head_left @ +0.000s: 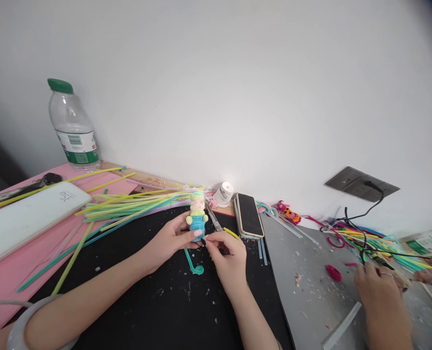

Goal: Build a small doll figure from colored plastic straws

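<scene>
My left hand (179, 236) is closed around a small pipe-cleaner figure (197, 218), which stands upright in the grip. Its body is blue, with yellow-green arms and collar, and pale pink and yellow coils above. At the lower edge of the figure, my right hand (227, 249) pinches a small black piece (203, 241); most of it is hidden by the fingers. Below the hands, a teal pipe cleaner (194, 265) with a coiled end lies on the black mat (157, 306). Just behind the right hand are scissors (215, 218), partly hidden.
Bundled pipe cleaners (128, 210) spread across the left. A phone (250, 216), a paper cup (224, 194) and a bottle (73, 129) stand or lie along the wall. The white power bank (33, 218) rests on pink sheeting. At right, another person's hands (381, 291) work near cables.
</scene>
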Demonstrator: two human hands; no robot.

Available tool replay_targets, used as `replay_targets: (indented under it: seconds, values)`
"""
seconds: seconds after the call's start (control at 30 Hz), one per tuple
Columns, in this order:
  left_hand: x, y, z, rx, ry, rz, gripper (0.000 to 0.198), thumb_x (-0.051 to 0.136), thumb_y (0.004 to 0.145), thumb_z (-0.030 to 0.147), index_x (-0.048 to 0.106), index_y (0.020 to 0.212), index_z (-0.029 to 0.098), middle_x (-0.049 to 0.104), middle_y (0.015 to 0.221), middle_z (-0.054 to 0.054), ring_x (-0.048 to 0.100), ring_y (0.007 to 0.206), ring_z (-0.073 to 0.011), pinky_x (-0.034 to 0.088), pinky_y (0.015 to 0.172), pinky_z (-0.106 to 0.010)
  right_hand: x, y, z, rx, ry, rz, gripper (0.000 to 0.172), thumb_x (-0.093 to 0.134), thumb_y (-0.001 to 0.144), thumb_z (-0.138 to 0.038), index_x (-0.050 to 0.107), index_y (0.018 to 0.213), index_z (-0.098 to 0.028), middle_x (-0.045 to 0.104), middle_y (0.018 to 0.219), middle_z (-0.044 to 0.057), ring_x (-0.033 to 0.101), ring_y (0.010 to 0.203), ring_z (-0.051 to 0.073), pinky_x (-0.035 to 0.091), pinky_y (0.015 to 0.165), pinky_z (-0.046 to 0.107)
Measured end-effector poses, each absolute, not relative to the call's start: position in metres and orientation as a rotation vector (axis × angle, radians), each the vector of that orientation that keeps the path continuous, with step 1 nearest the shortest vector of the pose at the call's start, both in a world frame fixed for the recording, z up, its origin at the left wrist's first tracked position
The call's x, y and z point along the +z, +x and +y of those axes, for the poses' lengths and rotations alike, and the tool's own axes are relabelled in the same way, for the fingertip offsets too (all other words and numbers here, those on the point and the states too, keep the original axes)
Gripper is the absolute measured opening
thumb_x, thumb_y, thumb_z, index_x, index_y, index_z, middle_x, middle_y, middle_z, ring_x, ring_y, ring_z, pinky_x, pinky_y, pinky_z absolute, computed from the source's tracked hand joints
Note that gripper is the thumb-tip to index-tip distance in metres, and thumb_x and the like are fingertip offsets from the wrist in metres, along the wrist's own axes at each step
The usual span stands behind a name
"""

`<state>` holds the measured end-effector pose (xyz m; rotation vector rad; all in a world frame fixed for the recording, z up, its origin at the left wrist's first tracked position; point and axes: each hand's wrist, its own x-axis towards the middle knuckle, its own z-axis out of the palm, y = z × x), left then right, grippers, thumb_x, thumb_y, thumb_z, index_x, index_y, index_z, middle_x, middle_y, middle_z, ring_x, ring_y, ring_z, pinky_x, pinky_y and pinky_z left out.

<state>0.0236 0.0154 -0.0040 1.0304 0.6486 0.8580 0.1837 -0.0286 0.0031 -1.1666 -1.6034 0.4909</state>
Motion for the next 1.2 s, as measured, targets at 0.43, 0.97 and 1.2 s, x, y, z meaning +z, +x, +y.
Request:
replay_targets:
  seconds: [0.43,0.97,1.2]
  values:
    - [-0.003,0.024,0.018,0.881,1.132,0.784,0.034,0.065,0.081,0.037,0.057,0.106,0.016,0.065,0.093,-0.004,0.064,0.071,-0.0150,0.053,0.071,-0.030,-0.006,0.187,-0.025,0.680,-1.202,-1.412,0.010,0.063,0.076,-0.013,0.069,0.078,-0.020,0.070,0.086,0.005,0.065,0.074,0.017,0.053,0.062,0.027]
    - [-0.009,0.016,0.012,0.753,1.863,1.101,0.066,0.047,0.089,0.038,0.022,0.147,0.021,0.067,0.086,-0.005,0.062,0.073,-0.0235,0.045,0.068,-0.033,-0.001,0.187,-0.020,0.967,-1.226,-1.131,0.017,0.069,0.068,-0.018,0.068,0.085,-0.017,0.065,0.069,0.000,0.060,0.059,0.012,0.051,0.059,0.024]
    - [0.004,0.014,0.007,0.897,2.155,1.116,0.028,0.041,0.092,0.036,0.053,0.111,0.019,0.058,0.110,-0.010,0.051,0.104,-0.0267,0.038,0.090,-0.037,-0.004,0.187,-0.021,0.873,-1.204,-1.323,0.010,0.065,0.073,-0.015,0.072,0.077,-0.019,0.070,0.077,0.003,0.063,0.068,0.016,0.051,0.063,0.027]
